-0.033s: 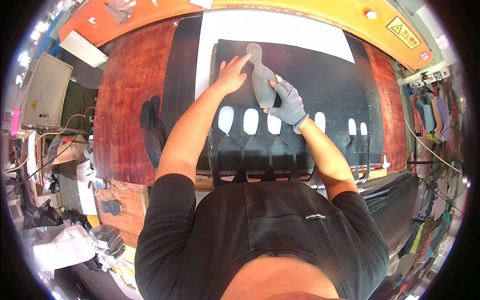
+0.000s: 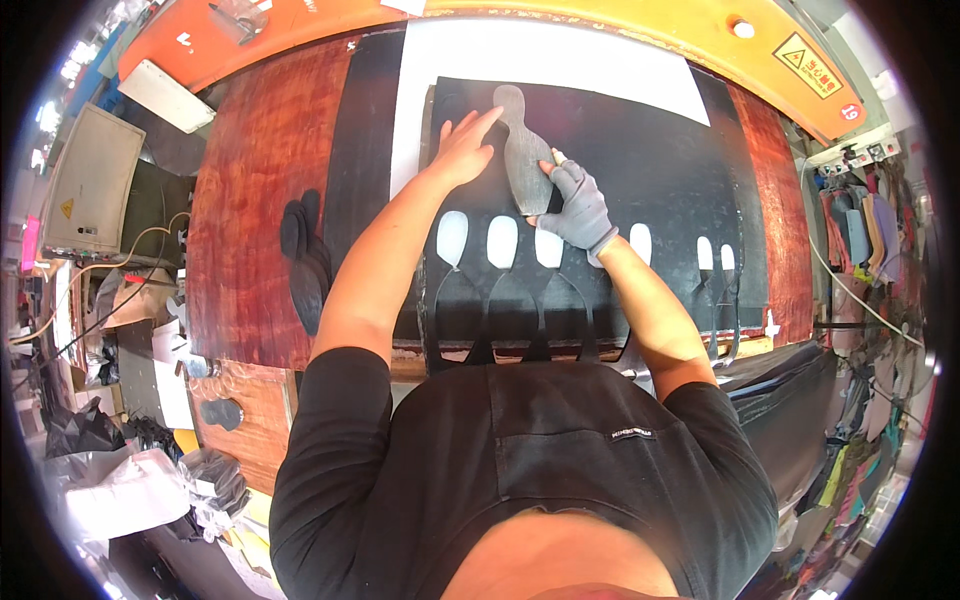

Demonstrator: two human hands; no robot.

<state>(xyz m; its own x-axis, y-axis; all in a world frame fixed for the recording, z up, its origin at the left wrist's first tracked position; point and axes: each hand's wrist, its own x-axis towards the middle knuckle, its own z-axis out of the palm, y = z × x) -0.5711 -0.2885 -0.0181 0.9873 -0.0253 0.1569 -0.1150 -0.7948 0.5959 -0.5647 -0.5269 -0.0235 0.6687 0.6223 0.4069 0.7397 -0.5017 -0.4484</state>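
A grey sole-shaped piece (image 2: 527, 165) lies on a black sheet (image 2: 650, 165), its narrower rounded end pointing away from me. My left hand (image 2: 466, 150) is open beside that far end, fingers spread, with the index fingertip touching its edge. My right hand (image 2: 578, 207), in a grey glove with bare fingertips, grips the near end along its right side and bottom edge. Below it, a row of sole-shaped cut-outs runs along the sheet's near edge. White shows through their upper parts, such as the left cut-out (image 2: 453, 240); my right hand partly covers one.
Several dark sole-shaped pieces (image 2: 308, 255) are stacked on the reddish-brown board (image 2: 250, 190) to the left. A white sheet (image 2: 560, 55) lies beneath the black one at the back. Behind stands an orange machine beam (image 2: 640, 18). Coloured pieces (image 2: 868, 235) hang at the right.
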